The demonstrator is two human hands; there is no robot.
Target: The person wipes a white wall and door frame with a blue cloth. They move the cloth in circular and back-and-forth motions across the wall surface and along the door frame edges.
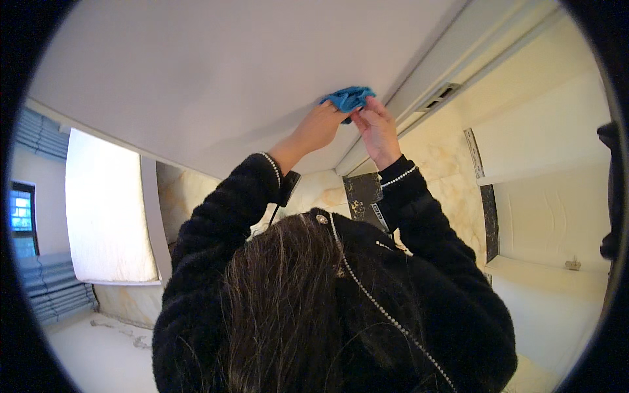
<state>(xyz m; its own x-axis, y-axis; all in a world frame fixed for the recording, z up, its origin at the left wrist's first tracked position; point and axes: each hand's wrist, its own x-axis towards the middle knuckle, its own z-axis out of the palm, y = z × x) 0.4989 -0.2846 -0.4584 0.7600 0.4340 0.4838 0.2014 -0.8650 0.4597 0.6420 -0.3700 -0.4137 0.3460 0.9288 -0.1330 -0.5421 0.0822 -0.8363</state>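
Note:
Both hands are raised in front of a large white panel (196, 73), which looks like a door leaf. My left hand (319, 125) grips a crumpled blue cloth (350, 98), its fingers partly hidden by the fabric. The cloth lies against or very close to the panel, near its right edge. My right hand (377, 125) is at the cloth's right side, fingers bent, with fingertips touching its edge. Whether the right fingers pinch the cloth cannot be told. Black sleeves with beaded cuffs cover both wrists.
A pale frame with a metal latch plate (438, 97) runs along the panel's right side. Marble-patterned floor tiles (444, 182) show below, with a dark patterned strip (362, 196). Another white panelled door (545, 216) is at the right. Bluish curtains (56, 285) hang at the left, beside a window (22, 216).

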